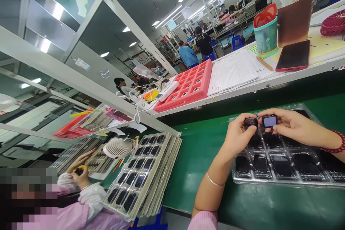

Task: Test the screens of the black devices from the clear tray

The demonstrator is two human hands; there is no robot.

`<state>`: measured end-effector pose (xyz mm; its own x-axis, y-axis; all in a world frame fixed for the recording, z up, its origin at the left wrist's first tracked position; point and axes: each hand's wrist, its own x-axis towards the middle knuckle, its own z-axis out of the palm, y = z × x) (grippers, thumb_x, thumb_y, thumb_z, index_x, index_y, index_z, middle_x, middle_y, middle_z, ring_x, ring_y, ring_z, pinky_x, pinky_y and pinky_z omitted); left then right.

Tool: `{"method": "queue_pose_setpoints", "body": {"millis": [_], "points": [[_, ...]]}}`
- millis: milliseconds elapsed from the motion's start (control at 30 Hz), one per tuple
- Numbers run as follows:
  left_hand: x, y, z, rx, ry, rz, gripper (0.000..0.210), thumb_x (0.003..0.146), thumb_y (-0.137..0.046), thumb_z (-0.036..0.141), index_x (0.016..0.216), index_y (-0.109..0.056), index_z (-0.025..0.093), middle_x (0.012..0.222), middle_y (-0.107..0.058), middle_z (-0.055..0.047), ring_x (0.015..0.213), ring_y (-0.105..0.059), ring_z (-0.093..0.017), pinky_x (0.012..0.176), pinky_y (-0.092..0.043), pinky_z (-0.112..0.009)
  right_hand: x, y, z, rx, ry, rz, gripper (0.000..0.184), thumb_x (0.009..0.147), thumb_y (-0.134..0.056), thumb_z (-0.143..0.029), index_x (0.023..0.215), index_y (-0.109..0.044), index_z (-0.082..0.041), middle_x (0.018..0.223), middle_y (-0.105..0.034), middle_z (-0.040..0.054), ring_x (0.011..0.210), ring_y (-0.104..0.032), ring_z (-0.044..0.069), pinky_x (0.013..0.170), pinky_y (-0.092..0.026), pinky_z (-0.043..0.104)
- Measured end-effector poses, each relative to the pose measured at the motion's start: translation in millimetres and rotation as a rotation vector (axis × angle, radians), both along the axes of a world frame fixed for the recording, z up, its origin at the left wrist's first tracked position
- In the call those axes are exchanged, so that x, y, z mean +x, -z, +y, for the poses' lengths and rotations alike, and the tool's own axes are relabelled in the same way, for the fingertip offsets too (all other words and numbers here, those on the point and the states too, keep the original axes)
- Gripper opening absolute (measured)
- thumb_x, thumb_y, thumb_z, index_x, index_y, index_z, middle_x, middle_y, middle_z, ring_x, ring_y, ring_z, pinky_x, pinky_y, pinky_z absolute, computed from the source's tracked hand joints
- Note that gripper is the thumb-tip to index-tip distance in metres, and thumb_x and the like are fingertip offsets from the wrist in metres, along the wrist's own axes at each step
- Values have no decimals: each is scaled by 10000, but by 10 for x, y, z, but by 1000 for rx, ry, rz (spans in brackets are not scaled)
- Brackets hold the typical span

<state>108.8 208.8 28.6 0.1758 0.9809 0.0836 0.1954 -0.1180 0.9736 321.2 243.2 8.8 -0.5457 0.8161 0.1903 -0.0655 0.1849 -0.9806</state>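
Above a clear plastic tray (242, 180), my left hand (238, 134) pinches a dark smartwatch body (251, 123) between thumb and fingers. Close beside it, my right hand (289, 124) grips a second smartwatch body (269, 121), whose screen looks pale, lit or reflecting. The two pieces are held side by side, a small gap between them. Under my hands the tray's pockets carry several black watch pieces (281, 165), some partly hidden by my hands and forearms.
At left stands a stack of filled trays (140, 172) with a small white fan (118, 148) by it. A co-worker's hands (81, 174) hold a small dark piece there. The shelf ahead bears a red foam tray (185, 86), papers (234, 68), a phone (293, 55) and a cup (265, 37).
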Motion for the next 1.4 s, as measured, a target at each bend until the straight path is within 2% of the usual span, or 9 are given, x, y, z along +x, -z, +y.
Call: {"method": "queue_pose_setpoints", "body": {"millis": [167,300,467,667,800,967,1167,1267,1400], "points": [[-11,-13,-2,-12,-6,81,434,761,-657,122,1190,-643,185,1103,-741,-70,914,-679,-190,720,-516,-257,-11,-11,-15,53,2,-25,419,825,-729,-251,1243,-710,-259,1153,-762,67,928,-768,269,899,-643,399],[-3,-17,7,-13,1,-35,311,801,-662,186,1110,-655,163,1064,-736,-85,966,-681,-207,820,-538,-301,-13,-18,-10,41,-8,-22,389,834,-731,-275,1222,-719,-254,1178,-759,79,930,-768,276,909,-642,409],[-4,-37,1,-51,10,-14,475,730,-682,119,1198,-628,179,1079,-729,-78,997,-678,-214,844,-537,-306,-5,23,14,20,6,-10,437,810,-728,-217,1242,-712,-274,1150,-756,57,945,-762,273,918,-638,406],[-16,16,27,-36,39,-93,284,804,-655,205,1083,-658,147,1063,-732,-103,872,-672,-182,769,-550,-296,-3,4,1,21,-17,-4,399,823,-731,-232,1221,-717,-265,1105,-765,58,916,-761,255,880,-641,367],[-21,5,17,-7,37,-19,415,751,-606,94,1156,-655,172,1156,-735,-96,1006,-686,-211,774,-525,-264,10,20,25,9,5,-9,397,844,-753,-281,1237,-702,-262,1095,-760,62,904,-755,256,843,-642,362],[-10,-35,-5,15,40,21,412,757,-629,105,1161,-657,180,1137,-744,-86,996,-689,-212,733,-504,-249,19,56,47,65,67,-56,324,915,-678,-358,1222,-708,-260,1054,-754,66,821,-745,243,685,-637,324],[-9,-3,9,27,23,-13,354,785,-637,125,1135,-657,174,1120,-741,-88,993,-682,-210,780,-523,-269,6,65,23,82,35,-72,435,827,-685,-258,1262,-688,-267,1160,-750,67,946,-763,280,818,-635,360],[-15,3,4,16,24,36,448,752,-634,89,1189,-643,187,1103,-736,-76,961,-674,-196,665,-476,-219,9,69,31,91,52,-84,456,833,-687,-265,1289,-674,-263,1181,-747,74,953,-759,289,788,-638,357],[-14,30,14,21,27,-21,330,799,-663,168,1129,-653,176,1089,-731,-83,910,-666,-183,695,-496,-247,9,52,36,56,57,-64,365,903,-658,-310,1264,-685,-264,1171,-740,72,850,-761,243,684,-637,316]]}}
